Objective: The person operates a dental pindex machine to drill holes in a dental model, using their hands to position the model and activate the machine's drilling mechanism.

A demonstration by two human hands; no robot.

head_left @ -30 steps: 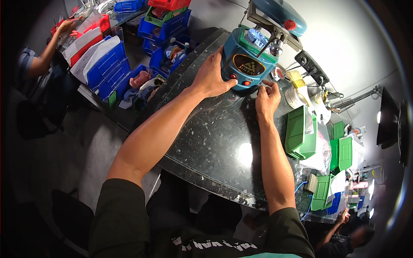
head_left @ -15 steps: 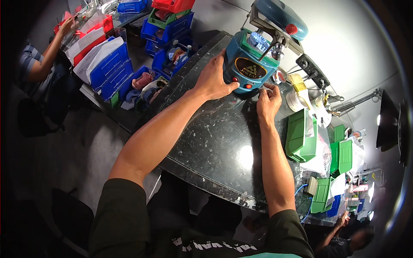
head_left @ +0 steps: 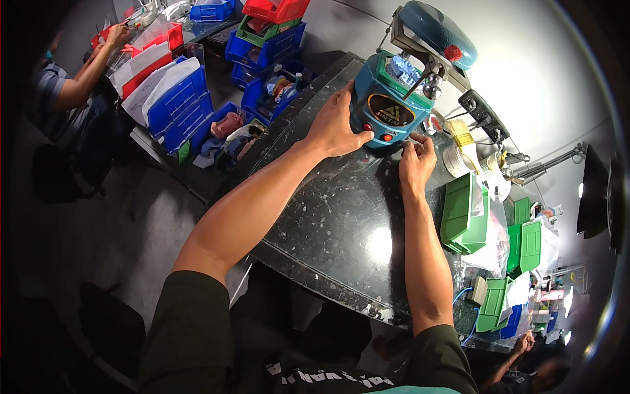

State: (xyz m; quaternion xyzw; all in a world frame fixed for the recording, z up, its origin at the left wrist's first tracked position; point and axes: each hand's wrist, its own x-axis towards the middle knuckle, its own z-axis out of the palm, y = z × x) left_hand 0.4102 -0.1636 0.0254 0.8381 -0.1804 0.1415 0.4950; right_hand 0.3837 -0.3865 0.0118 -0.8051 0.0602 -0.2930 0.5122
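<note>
The teal machine (head_left: 392, 110) stands toward the counter's (head_left: 328, 217) far end. I see the left hand (head_left: 336, 128) against its left side, thumb spread from the fingers, beside a red button (head_left: 368, 127). The right hand (head_left: 417, 163) curls near its base; whether those fingers pinch anything, I can't tell.

My left hand (head_left: 336, 128), on blue-green machine (head_left: 389, 109); my right hand (head_left: 417, 161), near its base; black bench (head_left: 328, 226), beneath; green bin (head_left: 461, 217), right.
</note>
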